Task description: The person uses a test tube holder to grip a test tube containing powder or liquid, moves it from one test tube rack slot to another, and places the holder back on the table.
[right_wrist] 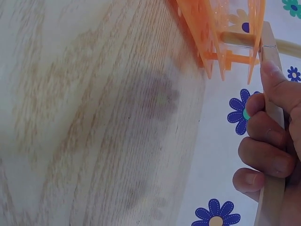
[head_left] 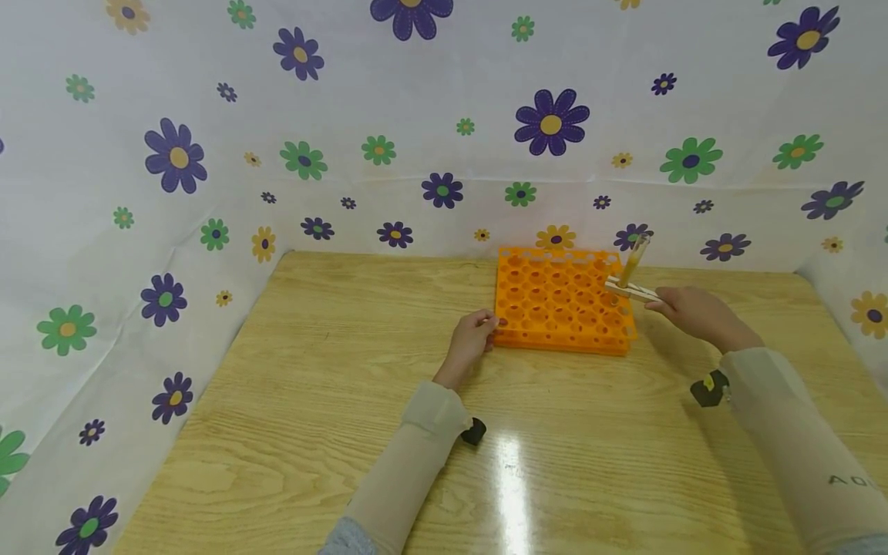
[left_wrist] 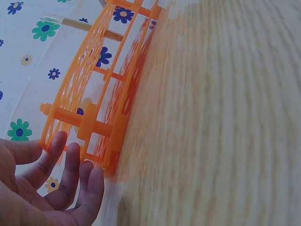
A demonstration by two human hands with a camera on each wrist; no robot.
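My right hand [head_left: 704, 314] grips a wooden test tube clamp [right_wrist: 271, 197], thumb pressed along its side and fingers curled round it. The clamp's jaws hold a glass test tube [head_left: 633, 262] with yellowish-brown contents, leaning slightly at the right side of an orange test tube rack [head_left: 562, 337]. In the right wrist view, the tube's lower part [right_wrist: 237, 39] passes through the rack's top plate into the space beneath. My left hand [head_left: 470, 343] holds the rack's near left corner; in the left wrist view the thumb [left_wrist: 23, 151] and index finger pinch the top plate's edge, other fingers curved beside it.
The rack stands on a light wood-grain table [head_left: 333, 385], close to the back wall covering [head_left: 416, 116], a white cloth with purple, green and yellow flowers. Each sleeve cuff carries a small black device, such as the left one [head_left: 474, 432].
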